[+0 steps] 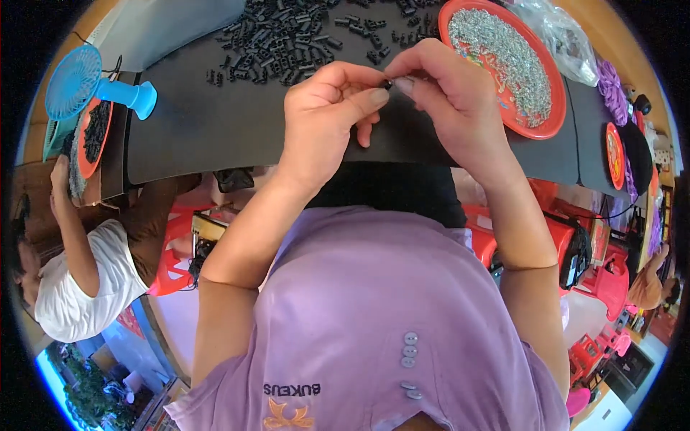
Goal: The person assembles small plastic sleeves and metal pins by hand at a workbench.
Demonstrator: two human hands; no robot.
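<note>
Left of the red plate [558,97], I see the left hand [320,115] pinching a small black piece [387,84], its long axis unclear; the plate-side right hand [463,97] meets it, grip uncertain.

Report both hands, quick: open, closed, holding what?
Left hand: closed, pinching a small black piece.
Right hand: fingertips beside that piece; whether it grips anything cannot be told.
</note>
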